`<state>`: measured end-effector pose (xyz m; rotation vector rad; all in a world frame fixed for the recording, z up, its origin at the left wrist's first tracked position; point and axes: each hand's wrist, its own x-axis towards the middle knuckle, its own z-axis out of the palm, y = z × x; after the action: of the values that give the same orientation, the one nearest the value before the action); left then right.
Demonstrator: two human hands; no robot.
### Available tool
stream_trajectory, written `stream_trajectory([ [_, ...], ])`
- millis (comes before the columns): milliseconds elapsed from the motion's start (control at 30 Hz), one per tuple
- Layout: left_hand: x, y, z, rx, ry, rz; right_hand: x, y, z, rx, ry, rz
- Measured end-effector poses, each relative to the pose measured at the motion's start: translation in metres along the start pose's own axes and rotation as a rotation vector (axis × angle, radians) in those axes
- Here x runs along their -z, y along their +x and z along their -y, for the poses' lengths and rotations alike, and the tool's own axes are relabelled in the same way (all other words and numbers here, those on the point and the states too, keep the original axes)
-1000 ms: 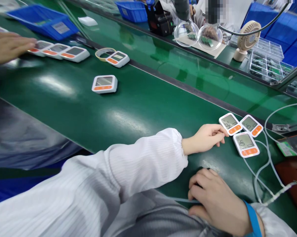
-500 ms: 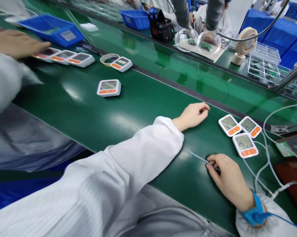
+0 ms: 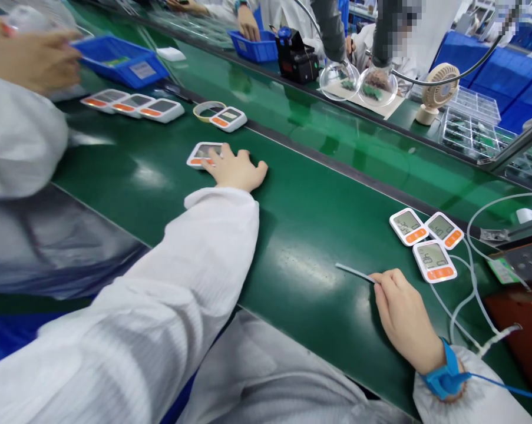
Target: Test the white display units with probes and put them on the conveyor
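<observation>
My left hand (image 3: 234,168) reaches far across the green belt (image 3: 292,235) and lies on a white and orange display unit (image 3: 199,154), fingers spread over it. My right hand (image 3: 400,312) rests near the belt's front edge, fingers pinched on a thin grey strip (image 3: 352,271) that points left. Three lit display units (image 3: 427,241) with white cables lie just beyond my right hand.
Three more units (image 3: 133,105) lie in a row at far left, with a tape ring (image 3: 206,110) and another unit (image 3: 228,118) beside them. Another person's hand (image 3: 31,56) hovers by a blue bin (image 3: 122,59). A small fan (image 3: 436,85) and component trays (image 3: 473,118) stand across the belt.
My left hand left the three lit units and swept left across the belt onto the lone unit. My right hand slid forward along the belt with the strip.
</observation>
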<state>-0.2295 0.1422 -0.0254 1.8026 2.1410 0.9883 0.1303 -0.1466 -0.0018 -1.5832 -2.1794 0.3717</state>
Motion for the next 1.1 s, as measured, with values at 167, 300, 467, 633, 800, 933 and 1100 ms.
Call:
stream_trajectory([
  [167, -0.007, -0.011, -0.039, -0.090, 0.317, 0.105, -0.004, 0.001, -0.003, 0.046, -0.006, 0.002],
  [300, -0.006, -0.048, -0.085, -0.317, 0.275, 0.064, -0.006, 0.000, -0.004, 0.062, 0.018, -0.033],
  [467, -0.017, -0.090, -0.116, -0.771, 0.028, 0.031, -0.009, -0.001, -0.003, 0.033, 0.012, -0.056],
  [633, -0.037, -0.103, -0.123, -1.095, -0.133, 0.274, -0.008, -0.001, -0.006, -0.038, -0.054, -0.130],
  [800, -0.051, -0.130, -0.147, -1.013, -0.282, 0.476, -0.003, 0.001, -0.010, -0.073, -0.078, -0.147],
  [933, -0.063, -0.146, -0.176, -0.842, -0.223, 0.539, -0.003, 0.001, -0.010, -0.054, -0.050, -0.157],
  [1100, -0.063, -0.135, -0.184, -0.853, -0.074, 0.581, 0.001, 0.002, -0.009, -0.053, -0.087, -0.190],
])
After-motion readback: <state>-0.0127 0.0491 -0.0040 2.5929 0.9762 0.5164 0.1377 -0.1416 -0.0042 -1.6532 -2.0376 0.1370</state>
